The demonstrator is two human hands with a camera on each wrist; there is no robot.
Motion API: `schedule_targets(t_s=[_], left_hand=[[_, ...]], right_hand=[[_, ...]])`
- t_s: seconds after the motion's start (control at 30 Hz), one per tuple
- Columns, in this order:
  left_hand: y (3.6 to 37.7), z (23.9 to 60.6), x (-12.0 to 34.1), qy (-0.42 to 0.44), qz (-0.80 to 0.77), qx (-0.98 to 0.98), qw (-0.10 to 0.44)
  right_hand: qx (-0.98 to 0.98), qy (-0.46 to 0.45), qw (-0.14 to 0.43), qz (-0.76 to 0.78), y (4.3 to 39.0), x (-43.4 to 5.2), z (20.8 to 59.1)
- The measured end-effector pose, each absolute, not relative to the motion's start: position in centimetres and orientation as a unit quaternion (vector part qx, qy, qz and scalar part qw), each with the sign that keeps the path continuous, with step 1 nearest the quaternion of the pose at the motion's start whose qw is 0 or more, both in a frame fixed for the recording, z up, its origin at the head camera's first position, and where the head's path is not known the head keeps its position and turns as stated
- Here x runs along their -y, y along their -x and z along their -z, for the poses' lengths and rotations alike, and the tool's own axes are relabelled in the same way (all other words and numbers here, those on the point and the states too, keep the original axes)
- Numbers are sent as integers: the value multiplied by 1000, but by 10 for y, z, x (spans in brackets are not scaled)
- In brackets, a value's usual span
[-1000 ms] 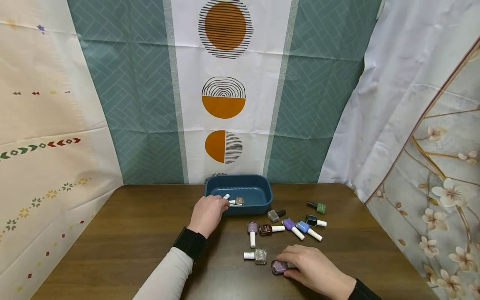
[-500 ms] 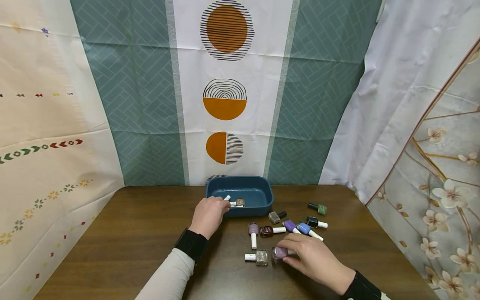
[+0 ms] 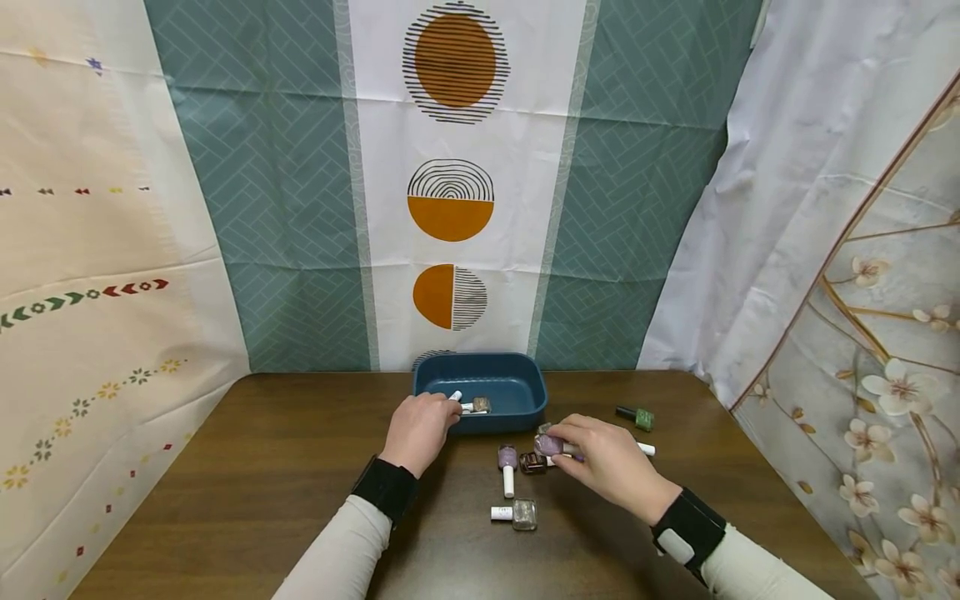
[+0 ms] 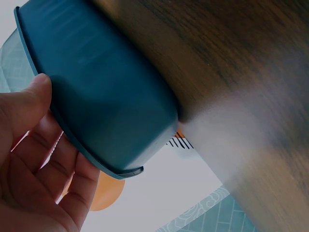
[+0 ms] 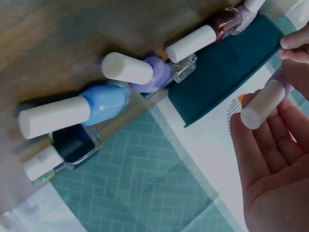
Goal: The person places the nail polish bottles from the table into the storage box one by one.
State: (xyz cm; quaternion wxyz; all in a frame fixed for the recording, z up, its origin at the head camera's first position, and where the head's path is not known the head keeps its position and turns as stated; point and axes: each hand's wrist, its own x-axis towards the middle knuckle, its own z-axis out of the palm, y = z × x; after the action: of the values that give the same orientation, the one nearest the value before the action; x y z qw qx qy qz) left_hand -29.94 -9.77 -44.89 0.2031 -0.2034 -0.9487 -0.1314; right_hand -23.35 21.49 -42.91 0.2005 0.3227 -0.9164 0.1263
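Observation:
My right hand [image 3: 603,465] pinches a mauve nail polish bottle [image 3: 549,446] above the table; its white cap shows in the right wrist view. With the thumb on the outer wall and the fingers over the rim, my left hand [image 3: 420,429] holds the near left edge of a dark blue plastic bin [image 4: 106,87]. Inside the bin lie a few polish bottles, one a glittery bottle [image 3: 481,405]. Just beneath my right hand are a dark red bottle [image 3: 533,463], a purple bottle [image 5: 157,75] and a blue bottle [image 5: 106,104], partly or wholly hidden in the head view.
Left of my right hand, another mauve bottle [image 3: 507,457] and a silver glitter bottle [image 3: 524,515] lie on the wooden table [image 3: 225,483]. A green bottle [image 3: 643,418] is at the right, near a black bottle [image 5: 72,145]. Curtains [image 3: 300,208] hang behind the table.
My right hand has lifted the mauve bottle off the table and carried it away from me, toward the bin. My left hand keeps its hold on the bin.

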Motion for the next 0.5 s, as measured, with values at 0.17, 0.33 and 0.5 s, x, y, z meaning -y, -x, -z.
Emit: schedule_targets(t_s=[0.17, 0.33, 0.5], left_hand=[[299, 450, 97, 204, 130, 949, 203], [300, 451, 97, 206, 131, 949, 199], [303, 452, 99, 204, 127, 950, 199]], right_hand=[[919, -314, 204, -126, 245, -209, 427], [927, -291, 199, -126, 254, -204, 424], [931, -278, 196, -134, 265, -197, 421]])
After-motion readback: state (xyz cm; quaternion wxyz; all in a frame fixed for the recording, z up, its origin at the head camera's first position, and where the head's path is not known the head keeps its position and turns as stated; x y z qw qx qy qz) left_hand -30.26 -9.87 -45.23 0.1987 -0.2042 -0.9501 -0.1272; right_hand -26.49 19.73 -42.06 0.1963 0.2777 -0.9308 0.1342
